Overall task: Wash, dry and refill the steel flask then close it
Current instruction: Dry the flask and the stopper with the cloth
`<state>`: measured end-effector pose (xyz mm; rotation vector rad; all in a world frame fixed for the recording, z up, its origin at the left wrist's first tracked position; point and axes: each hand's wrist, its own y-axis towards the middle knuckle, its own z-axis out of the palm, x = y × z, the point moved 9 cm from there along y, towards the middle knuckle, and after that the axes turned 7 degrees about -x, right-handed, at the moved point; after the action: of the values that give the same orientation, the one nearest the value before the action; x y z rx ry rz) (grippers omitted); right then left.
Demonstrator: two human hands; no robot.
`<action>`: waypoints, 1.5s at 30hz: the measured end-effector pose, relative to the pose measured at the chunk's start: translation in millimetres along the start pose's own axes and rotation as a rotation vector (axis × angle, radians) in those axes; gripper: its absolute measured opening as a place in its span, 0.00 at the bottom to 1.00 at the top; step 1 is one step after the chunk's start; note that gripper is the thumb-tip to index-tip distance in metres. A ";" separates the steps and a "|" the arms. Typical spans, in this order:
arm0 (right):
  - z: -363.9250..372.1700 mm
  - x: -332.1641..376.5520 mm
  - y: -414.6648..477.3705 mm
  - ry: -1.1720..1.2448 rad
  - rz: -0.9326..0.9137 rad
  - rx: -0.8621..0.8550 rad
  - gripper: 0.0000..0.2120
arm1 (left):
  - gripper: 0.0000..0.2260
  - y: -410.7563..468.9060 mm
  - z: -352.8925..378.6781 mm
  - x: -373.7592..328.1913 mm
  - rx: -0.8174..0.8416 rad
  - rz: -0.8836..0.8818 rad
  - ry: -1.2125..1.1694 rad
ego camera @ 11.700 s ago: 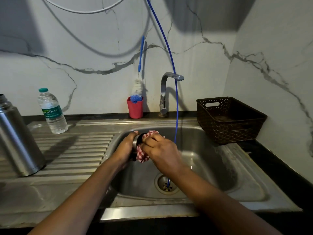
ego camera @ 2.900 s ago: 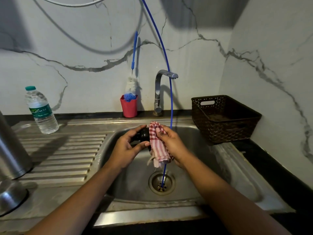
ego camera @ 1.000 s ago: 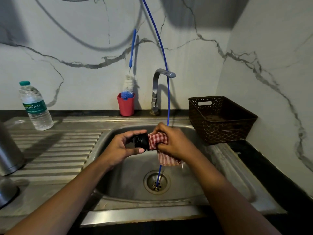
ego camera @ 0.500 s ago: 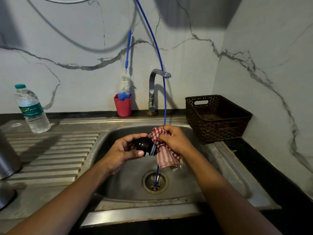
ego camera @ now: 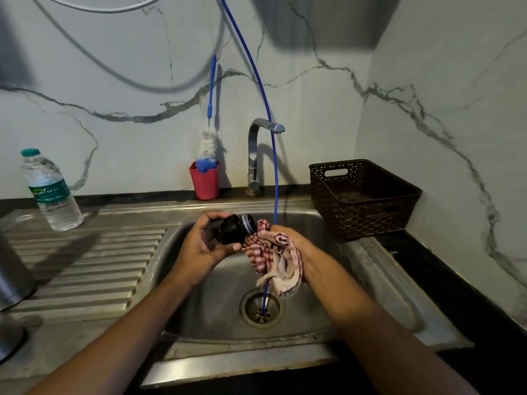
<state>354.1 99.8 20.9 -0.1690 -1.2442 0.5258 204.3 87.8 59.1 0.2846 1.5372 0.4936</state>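
Over the sink basin (ego camera: 336, 283) my left hand (ego camera: 199, 246) grips the flask's black stopper (ego camera: 233, 230), its threaded end pointing right. My right hand (ego camera: 296, 246) holds a bunched red-and-white checked cloth (ego camera: 273, 258) just to the right of the stopper, with the cloth's loose end hanging down. The steel flask body (ego camera: 11, 275) stands at the far left edge on the draining board, mostly cut off. A round steel piece (ego camera: 7, 344) lies at the bottom left, partly out of frame.
A water bottle (ego camera: 50, 192) stands at the back left of the ribbed draining board (ego camera: 85, 266). A red cup with a bottle brush (ego camera: 204, 181) and the tap (ego camera: 255, 155) are behind the sink. A blue tube (ego camera: 272, 178) runs down into the drain. A brown basket (ego camera: 362, 198) sits right.
My right hand has drawn the cloth off the stopper's end and lowered slightly, so the stopper's threaded end now shows. My left hand keeps its grip on the stopper.
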 end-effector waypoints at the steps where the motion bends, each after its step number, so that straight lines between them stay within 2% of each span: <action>1: 0.4 0.3 1.4 0.021 -0.004 -0.001 0.14 | 0.25 0.3 -0.2 -2.7 0.001 0.030 0.047; 5: 0.2 1.9 4.3 0.052 -0.004 -0.012 0.15 | 0.23 -3.7 2.6 -25.7 0.046 0.289 0.330; 9: 8.1 17.2 -11.0 0.021 -0.081 0.066 0.27 | 0.17 -9.2 6.3 -45.3 0.035 0.579 0.551; 11: 6.4 30.2 -20.2 -0.006 -0.154 0.027 0.22 | 0.17 -8.0 5.2 -42.5 0.042 0.612 0.619; 14: 0.4 56.1 -33.3 0.136 -0.300 0.004 0.12 | 0.19 -3.9 -3.3 -29.3 0.017 0.461 0.529; 16: -21.8 78.3 -35.5 0.157 -0.502 -0.143 0.09 | 0.21 0.1 -10.4 -20.7 -0.048 0.310 0.338; 18: -34.2 90.3 -40.7 -0.091 -0.685 -0.315 0.09 | 0.22 1.7 -7.4 -11.8 -0.063 0.192 0.194; 19: -27.5 88.0 -40.6 -0.252 -0.728 -0.317 0.11 | 0.23 1.4 -5.1 -6.8 -0.063 0.149 0.138; 21: 2.1 68.7 -34.7 -0.499 -0.721 -0.179 0.13 | 0.25 -0.3 -4.3 0.4 -0.071 0.077 0.049; 23: 18.9 51.3 -26.0 -0.579 -0.669 -0.098 0.14 | 0.27 -0.9 -7.2 6.7 -0.083 0.010 -0.001; 26: 2.4 47.4 -13.1 -0.442 -0.547 -0.153 0.08 | 0.31 0.4 -7.8 9.2 -0.094 -0.056 -0.105; 28: -14.6 46.2 -9.2 -0.470 -0.505 -0.211 0.07 | 0.34 -0.7 -2.3 10.0 -0.115 -0.110 -0.224; 31: -19.0 50.8 -11.2 -0.339 -0.551 -0.179 0.07 | 0.35 -2.2 -1.9 16.9 -0.199 -0.237 -0.375; 32: -14.4 54.1 -14.4 -0.282 -0.581 -0.142 0.08 | 0.33 -2.1 -4.6 21.7 -0.220 -0.280 -0.401; 35: 6.9 53.5 -19.8 -0.277 -0.628 -0.037 0.10 | 0.17 -1.0 -10.2 27.6 -0.253 -0.364 -0.432; 37: 16.0 43.8 -17.5 -0.309 -0.632 -0.026 0.11 | 0.16 -1.4 -9.6 29.8 -0.257 -0.399 -0.456; 41: 20.1 32.0 -9.7 -0.369 -0.594 -0.051 0.20 | 0.19 -4.4 -4.1 28.9 -0.217 -0.442 -0.442; 43: 24.6 28.6 -9.3 -0.480 -0.620 -0.038 0.25 | 0.23 -3.7 -2.6 29.7 -0.185 -0.451 -0.429; 45: 32.7 25.7 -11.0 -0.659 -0.703 -0.033 0.35 | 0.22 -3.4 0.4 28.0 -0.139 -0.460 -0.415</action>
<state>332.4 97.1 58.0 0.4424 -1.8324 -0.0743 204.1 98.2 32.9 -0.0759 1.1083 0.1596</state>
